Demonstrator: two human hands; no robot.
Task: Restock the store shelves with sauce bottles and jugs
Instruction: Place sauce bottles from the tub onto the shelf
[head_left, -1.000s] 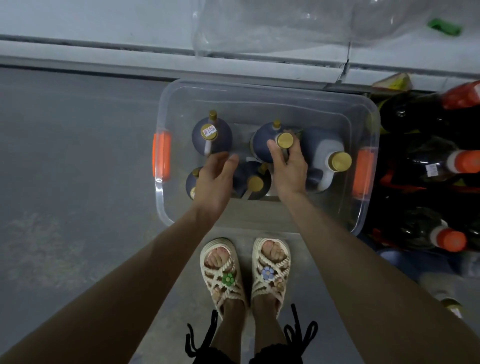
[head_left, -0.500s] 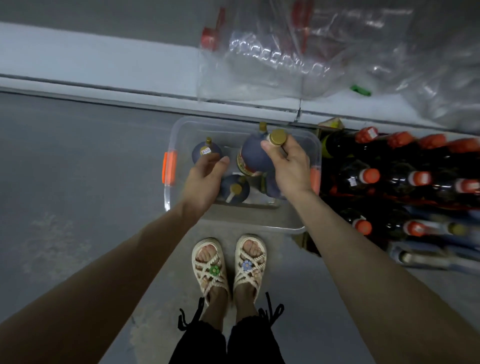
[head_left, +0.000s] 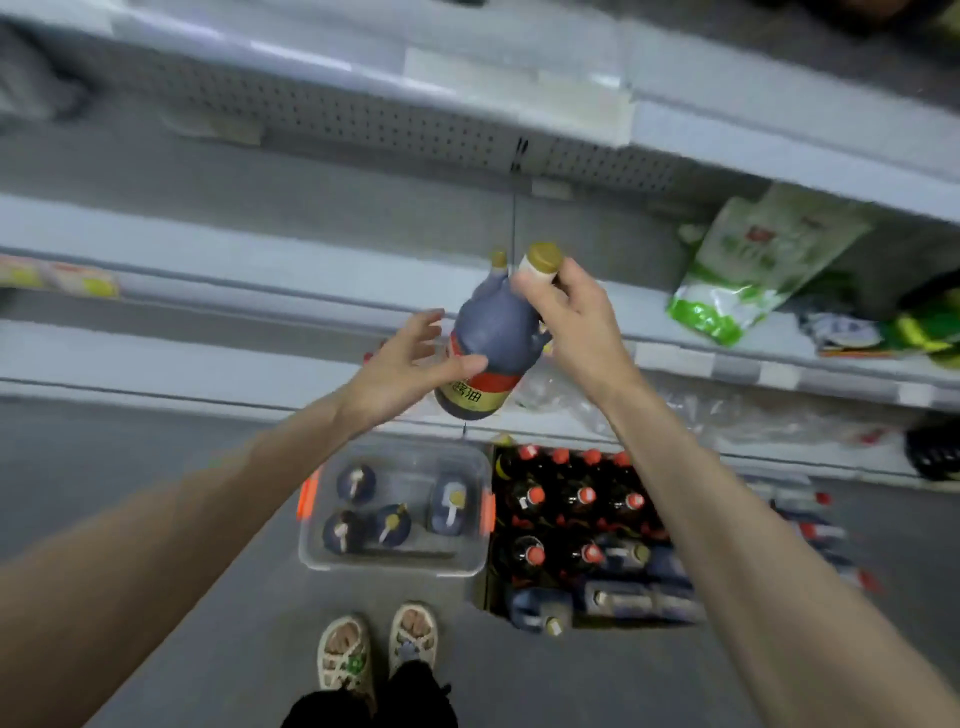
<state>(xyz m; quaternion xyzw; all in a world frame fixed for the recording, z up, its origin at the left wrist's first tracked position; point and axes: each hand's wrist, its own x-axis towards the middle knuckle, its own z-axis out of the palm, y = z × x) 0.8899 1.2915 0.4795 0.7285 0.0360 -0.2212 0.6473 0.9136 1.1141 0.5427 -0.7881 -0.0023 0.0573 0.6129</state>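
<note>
Light is coming in dim, flat and cool, throwing no hard shadows on the floor (head_left: 156, 519). Motion blur is smearing the whole frame: shelves (head_left: 260, 291) streaking, green bag (head_left: 737, 270) going soft, label on the jug (head_left: 488, 338) barely reading. The wide lens is bending shelf lines and stretching the lower corners. Red-capped bottles (head_left: 571, 509) are sinking into dark. Wrap (head_left: 675, 410) is catching faint highlights.
</note>
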